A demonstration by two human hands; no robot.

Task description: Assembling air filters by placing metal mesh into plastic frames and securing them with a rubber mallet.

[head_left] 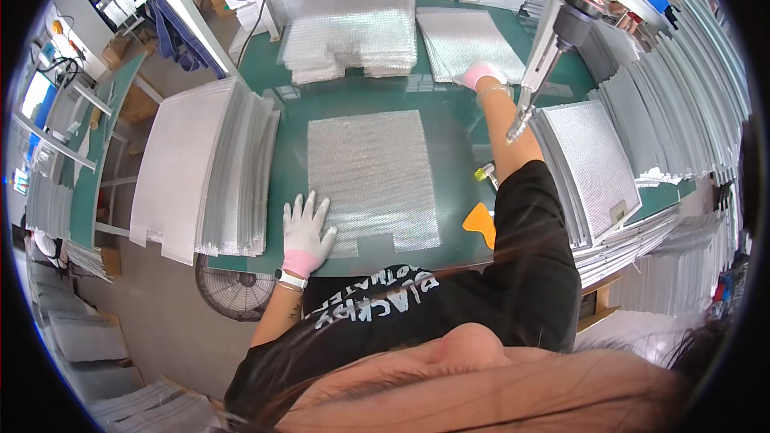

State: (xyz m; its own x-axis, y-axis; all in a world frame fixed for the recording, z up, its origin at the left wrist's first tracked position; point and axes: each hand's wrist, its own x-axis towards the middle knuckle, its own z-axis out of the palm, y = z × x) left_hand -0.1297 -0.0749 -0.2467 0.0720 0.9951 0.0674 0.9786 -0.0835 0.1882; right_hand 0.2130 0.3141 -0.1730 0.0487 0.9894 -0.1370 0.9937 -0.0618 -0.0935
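My left hand (307, 232), in a white glove with a pink cuff, lies with fingers spread at the lower left edge of a silvery mesh sheet (370, 176). The sheet rests flat on the green table (457, 144) and has a notch in its near edge. My right arm stretches to the far side, where my right hand (481, 74), gloved the same way, is at the near edge of a short stack of mesh sheets (465, 36). Its fingers are mostly hidden, so I cannot tell whether it grips a sheet.
A taller mesh stack (349, 32) stands at the far left of the table. Upright panels (184, 168) lean at left, and framed panels (593, 160) at right. An orange scraper (480, 224) and a yellow-green-ended tool (484, 172) lie beside my right arm. A metal tool (525, 104) hangs above it.
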